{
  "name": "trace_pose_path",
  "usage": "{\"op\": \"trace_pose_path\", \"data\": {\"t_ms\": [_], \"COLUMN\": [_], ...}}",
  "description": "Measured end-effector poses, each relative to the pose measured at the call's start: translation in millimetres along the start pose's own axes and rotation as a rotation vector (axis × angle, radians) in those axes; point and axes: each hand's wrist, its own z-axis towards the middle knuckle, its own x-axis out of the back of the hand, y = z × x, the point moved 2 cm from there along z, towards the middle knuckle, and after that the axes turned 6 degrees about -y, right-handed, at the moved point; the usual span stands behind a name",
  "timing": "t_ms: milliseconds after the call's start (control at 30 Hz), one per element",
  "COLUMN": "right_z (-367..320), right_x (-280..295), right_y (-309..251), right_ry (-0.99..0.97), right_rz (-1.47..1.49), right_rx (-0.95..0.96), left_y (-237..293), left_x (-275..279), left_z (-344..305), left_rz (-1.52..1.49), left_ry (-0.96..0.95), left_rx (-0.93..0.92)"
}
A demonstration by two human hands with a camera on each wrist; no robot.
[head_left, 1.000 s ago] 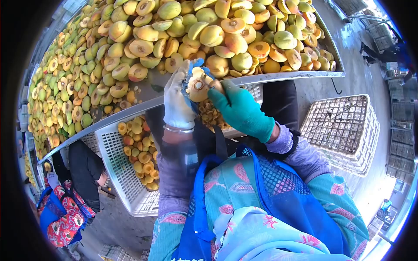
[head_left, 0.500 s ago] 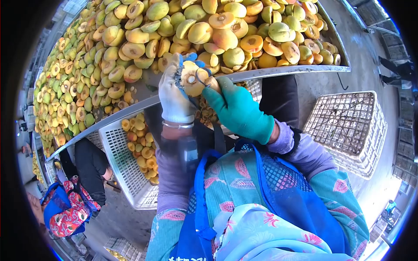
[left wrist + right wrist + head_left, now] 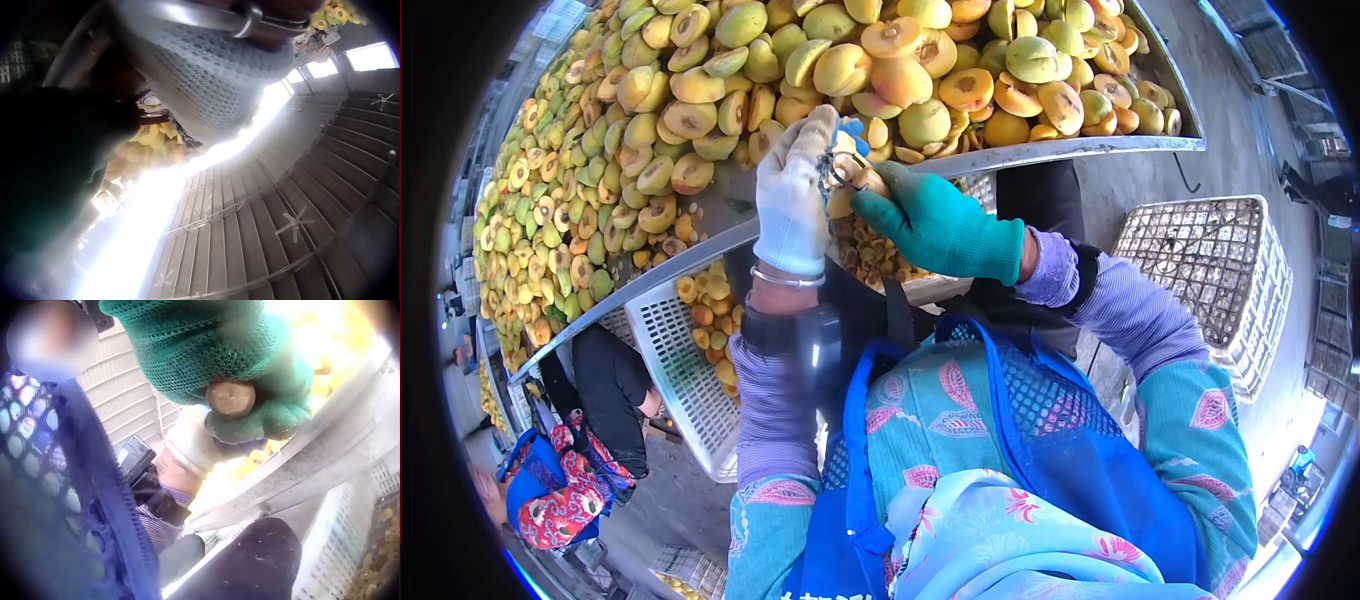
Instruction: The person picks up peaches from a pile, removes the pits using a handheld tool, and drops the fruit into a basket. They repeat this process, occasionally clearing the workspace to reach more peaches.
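My left hand (image 3: 793, 195), in a white glove with blue fingertips, holds a peach half (image 3: 838, 203) over the near edge of the heaped table. The glove covers much of the fruit. My right hand (image 3: 940, 228), in a green glove, grips a pitting tool by its wooden handle (image 3: 230, 398), whose round end shows below the fingers in the right wrist view. The tool's thin dark metal loop (image 3: 852, 166) is right at the peach half's cut face. In the left wrist view, the white glove (image 3: 206, 75) and the dark green glove (image 3: 50, 169) are close together.
Halved peaches (image 3: 840, 70) cover a metal-rimmed table (image 3: 1040, 152) ahead. A white crate (image 3: 680, 345) with peach halves stands at lower left. Another crate (image 3: 880, 258) with small scraps sits below my hands. An upturned crate (image 3: 1195, 245) is at right; a person (image 3: 565, 490) sits at left.
My left hand has turned, so the peach half's cut face, earlier toward the camera with its pit showing, is now mostly turned aside. The metal loop has stayed at the fruit; my right forearm has swung outward.
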Motion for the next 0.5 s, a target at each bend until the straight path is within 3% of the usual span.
{"op": "trace_pose_path", "data": {"t_ms": [133,300,400,500], "right_z": [-3,-8,-5,-4], "right_x": [-26,-32,-21,-25], "right_y": [-2,4,13,16], "right_ry": [0.130,0.176,0.130,0.159], "right_rz": [0.244,0.167,0.232,0.323], "right_rx": [0.023,-0.028,-0.063,-0.105], "left_y": [-5,3,-4,-2], "left_x": [-4,-22,-12,-19], "left_z": [7,8,16,19], "left_rz": [-0.062,-0.167,0.005,-0.020], "left_ry": [0.042,0.084,-0.050,0.001], "left_rx": [0.054,0.081,0.112,0.126]}}
